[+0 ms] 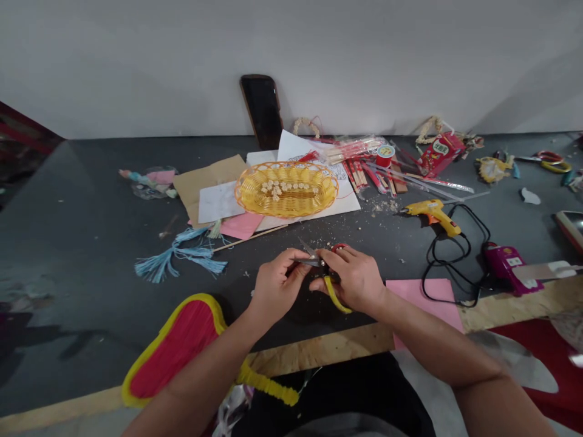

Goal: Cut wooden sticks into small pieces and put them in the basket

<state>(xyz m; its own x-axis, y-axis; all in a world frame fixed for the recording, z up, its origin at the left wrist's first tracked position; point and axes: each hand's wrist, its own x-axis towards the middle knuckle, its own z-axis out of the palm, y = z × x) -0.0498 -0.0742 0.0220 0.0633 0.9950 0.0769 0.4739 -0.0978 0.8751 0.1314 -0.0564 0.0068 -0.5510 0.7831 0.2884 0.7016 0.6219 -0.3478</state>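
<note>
My right hand (pixel 357 276) grips a pair of scissors (pixel 336 296) by its red and yellow handle loops. The scissor blades are parted and point left, toward my left hand (pixel 279 282). My left hand is closed in a pinch right at the blades; whatever is between its fingertips is too small or hidden to name. Just beyond both hands lies a yellow woven basket (pixel 296 209) with several small pale pieces (pixel 276 189) in it. Fine pale crumbs are scattered on the dark tabletop around the hands.
Left of the hands lie a blue tassel (pixel 175 255) and a red fan shape with yellow edging (pixel 182 340). On the right are a yellow glue gun (pixel 430 213), its looping black cord, a purple box (pixel 510 267) and pink paper (pixel 421 294). A phone (pixel 263 109) leans on the wall.
</note>
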